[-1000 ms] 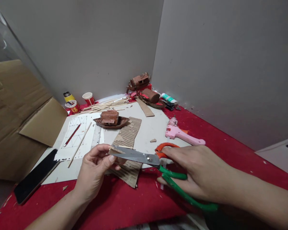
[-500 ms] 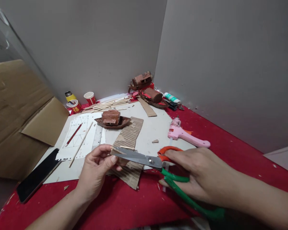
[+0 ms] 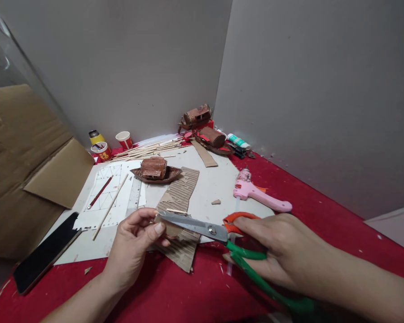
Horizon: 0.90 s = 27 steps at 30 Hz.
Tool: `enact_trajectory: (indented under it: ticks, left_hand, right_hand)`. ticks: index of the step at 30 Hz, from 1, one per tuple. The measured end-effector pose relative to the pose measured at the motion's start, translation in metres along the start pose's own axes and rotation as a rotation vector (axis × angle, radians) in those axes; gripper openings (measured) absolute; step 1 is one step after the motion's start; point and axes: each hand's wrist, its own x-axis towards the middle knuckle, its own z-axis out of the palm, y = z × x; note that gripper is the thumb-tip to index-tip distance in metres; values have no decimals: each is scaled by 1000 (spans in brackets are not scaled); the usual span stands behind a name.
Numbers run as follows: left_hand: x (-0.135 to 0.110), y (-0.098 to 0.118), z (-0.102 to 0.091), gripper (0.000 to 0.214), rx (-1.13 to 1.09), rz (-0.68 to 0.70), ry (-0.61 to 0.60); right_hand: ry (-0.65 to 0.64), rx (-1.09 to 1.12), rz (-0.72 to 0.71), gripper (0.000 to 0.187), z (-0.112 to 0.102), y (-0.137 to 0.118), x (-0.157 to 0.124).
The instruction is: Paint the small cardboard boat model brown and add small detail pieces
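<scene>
My right hand (image 3: pixel 279 251) grips a pair of scissors (image 3: pixel 193 225) with one orange and one green handle. Their blades point left and look closed, with the tips at my left fingers. My left hand (image 3: pixel 134 242) pinches a small cardboard piece (image 3: pixel 168 229) between thumb and fingers, and the blades lie across its upper edge. Below and behind it lies a strip of corrugated cardboard (image 3: pixel 180 190). A brown model boat (image 3: pixel 156 170) sits just beyond that strip on the white board (image 3: pixel 222 188).
A pink glue gun (image 3: pixel 261 195) lies at right. At left are a phone (image 3: pixel 45 253), a drawing with a red pencil (image 3: pixel 100 193), and a large cardboard sheet (image 3: pixel 20 166). Paper cups (image 3: pixel 124 140), wooden sticks (image 3: pixel 151 149) and two more model boats (image 3: pixel 197 115) stand towards the wall.
The scissor blades have closed further across the cardboard piece's edge. Both hands stay in nearly the same place, while the view has shifted slightly.
</scene>
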Motion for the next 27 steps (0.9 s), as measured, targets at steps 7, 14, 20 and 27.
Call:
enact_trajectory:
  ticks: [7,14,20,27]
  left_hand:
    - [-3,-2,-1,25,70,-31,-19]
    - [-3,-2,0,23,44,-37,-42]
    - [-5,2,0,19,44,-20,-74]
    - [-5,3,-3,18,55,-9,-112]
  right_hand:
    - [-35,-31,50,17,-1,-1,-2]
    - [-7,-25,19,22,0,-2,-6]
    - [-20,-49,-30,24,-1,0,-10]
    - [26,-34,-98,21,3,3,-13]
